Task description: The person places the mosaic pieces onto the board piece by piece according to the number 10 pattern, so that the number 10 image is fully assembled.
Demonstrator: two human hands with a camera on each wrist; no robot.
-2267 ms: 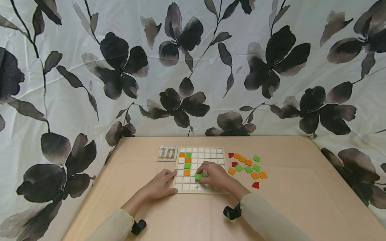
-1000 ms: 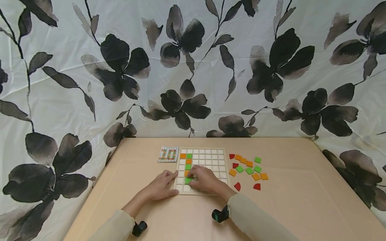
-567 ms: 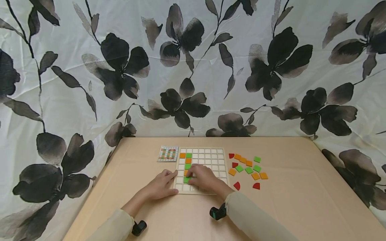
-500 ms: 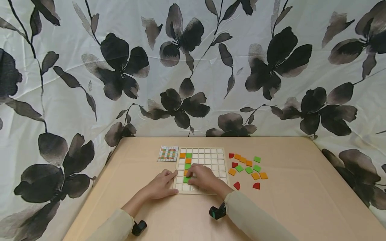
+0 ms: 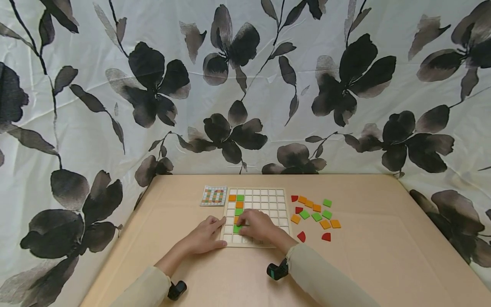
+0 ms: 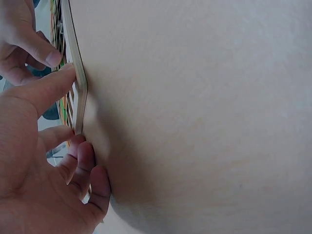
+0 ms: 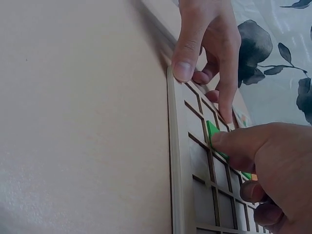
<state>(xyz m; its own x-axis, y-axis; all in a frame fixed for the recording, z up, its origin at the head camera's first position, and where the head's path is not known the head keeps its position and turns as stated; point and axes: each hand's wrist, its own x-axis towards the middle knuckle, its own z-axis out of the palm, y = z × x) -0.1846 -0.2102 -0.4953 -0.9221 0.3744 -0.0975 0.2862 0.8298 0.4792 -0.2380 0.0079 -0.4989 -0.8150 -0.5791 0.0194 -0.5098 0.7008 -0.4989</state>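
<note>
My right hand [image 5: 257,226] is over the lower left of a wooden grid board [image 5: 272,197], pinching a green square tile [image 7: 211,130] between thumb and fingers. In the right wrist view that tile slants against the grid walls. In the head view it lies just below an orange tile [image 5: 236,220] in the second column. Higher up are another green tile [image 5: 239,211], plus more orange and green ones. My left hand [image 5: 205,236] steadies the board's front left corner: the thumb [image 7: 185,69] rests on the corner, and the index finger reaches along the left edge.
Loose orange, green and red pieces [image 5: 316,216] lie scattered right of the board, including a red quarter-round piece [image 5: 301,236] near its front right corner. A small pattern card [image 5: 213,196] sits at the board's upper left. Behind the table [image 5: 364,213] hangs a floral cloth [image 5: 284,94].
My right hand has carried the green tile leftward to the second column, uncovering a red piece by the board's right edge. Over the last half second both hands stay nearly still.
</note>
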